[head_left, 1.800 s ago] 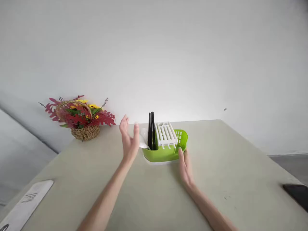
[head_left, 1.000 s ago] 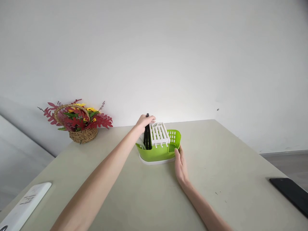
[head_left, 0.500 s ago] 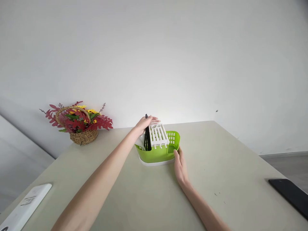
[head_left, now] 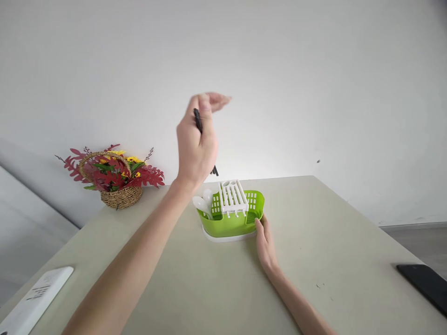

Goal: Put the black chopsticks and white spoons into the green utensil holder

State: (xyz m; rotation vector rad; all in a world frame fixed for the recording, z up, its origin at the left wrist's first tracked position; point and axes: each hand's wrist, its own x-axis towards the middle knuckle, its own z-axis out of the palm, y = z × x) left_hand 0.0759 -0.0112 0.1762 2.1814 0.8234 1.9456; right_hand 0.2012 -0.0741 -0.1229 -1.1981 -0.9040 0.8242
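Note:
My left hand [head_left: 196, 142] is raised well above the table, closed around black chopsticks [head_left: 198, 120] whose lower tips poke out below my palm. Underneath it stands a green cutlery holder [head_left: 230, 224] with a white slotted insert [head_left: 231, 195] and white spoons [head_left: 201, 204] at its left end. My right hand [head_left: 265, 242] lies on the table with its fingers pressed against the holder's right end.
A wicker basket of red and yellow artificial flowers [head_left: 113, 174] stands at the table's far left by the wall. A white flat device [head_left: 33, 298] lies at the near left edge, a black phone [head_left: 424, 284] at the near right edge.
My left hand closed on the black chopsticks in the holder and lifted them straight up out of it. My right hand stayed against the holder's right end.

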